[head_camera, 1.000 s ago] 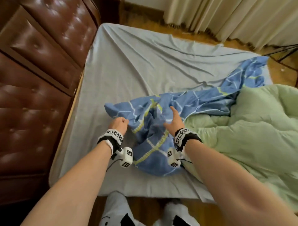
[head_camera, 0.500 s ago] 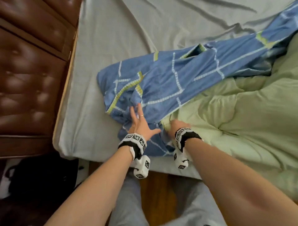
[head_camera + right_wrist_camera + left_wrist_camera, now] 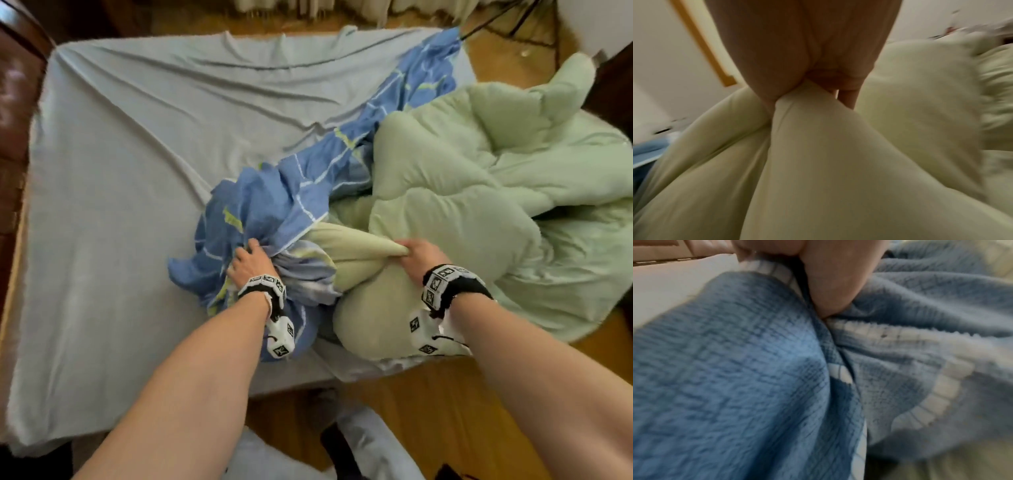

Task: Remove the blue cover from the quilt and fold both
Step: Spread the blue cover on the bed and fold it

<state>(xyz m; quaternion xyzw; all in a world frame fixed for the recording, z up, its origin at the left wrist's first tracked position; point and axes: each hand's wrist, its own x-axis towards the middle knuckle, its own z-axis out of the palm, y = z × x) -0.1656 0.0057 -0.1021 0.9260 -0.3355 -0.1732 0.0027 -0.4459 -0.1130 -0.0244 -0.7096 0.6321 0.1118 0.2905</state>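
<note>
The blue cover (image 3: 274, 202) with white and yellow lines lies bunched across the middle of the bed, trailing to the far right corner. My left hand (image 3: 248, 262) grips a gathered fold of it near the front edge; in the left wrist view the blue cover (image 3: 735, 369) fills the frame under my curled fingers (image 3: 830, 288). The pale green quilt (image 3: 479, 192) is piled on the right, part of it still inside the cover's mouth. My right hand (image 3: 416, 255) grips a stretched fold of the quilt (image 3: 818, 146).
A light grey sheet (image 3: 120, 205) covers the bed. A brown padded headboard (image 3: 13, 102) runs along the left. Wooden floor (image 3: 428, 404) and my feet lie below the bed's front edge. Curtains and a dark stand are at the far right.
Both hands moved from resting on the cover to gripping cloth: left on the blue cover, right on the green quilt. More quilt now lies out on the right, and the view has pulled back.
</note>
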